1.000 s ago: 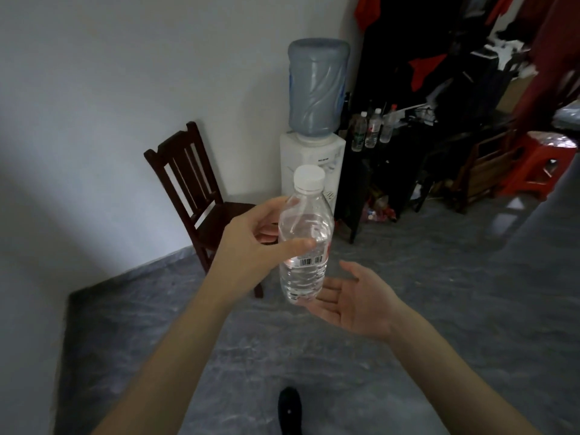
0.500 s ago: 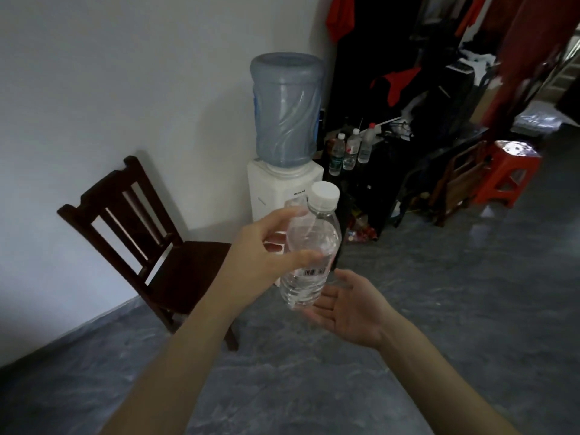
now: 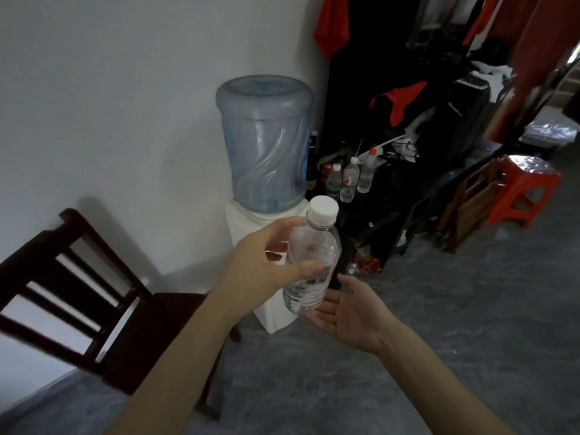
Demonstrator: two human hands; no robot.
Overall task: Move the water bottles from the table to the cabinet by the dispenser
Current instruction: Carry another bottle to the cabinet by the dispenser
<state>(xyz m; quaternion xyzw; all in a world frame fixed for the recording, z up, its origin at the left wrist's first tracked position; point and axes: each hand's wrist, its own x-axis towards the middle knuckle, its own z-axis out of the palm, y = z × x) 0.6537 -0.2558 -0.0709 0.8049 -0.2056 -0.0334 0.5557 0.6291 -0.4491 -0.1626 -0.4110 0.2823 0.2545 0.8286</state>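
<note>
Left hand [image 3: 263, 265] grip closed around the water bottle [image 3: 310, 262], cap up; right hand [image 3: 351, 312] open just below its base. Cabinet [image 3: 386, 196] ahead of the grip, beside the dispenser [image 3: 266, 146]: carry upright, set down alongside the standing bottles [image 3: 348, 180].

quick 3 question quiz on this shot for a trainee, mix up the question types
1. True or false: the left hand grips the water bottle around its middle.
2. Multiple choice: the right hand is A) gripping the white cap, B) open, palm up, just under the bottle's base, C) resting on the chair.
3. Fill in: bottles already stand on the dark cabinet to the ____ of the water dispenser in the picture.

Key: 1 true; 2 B; 3 right.
</note>
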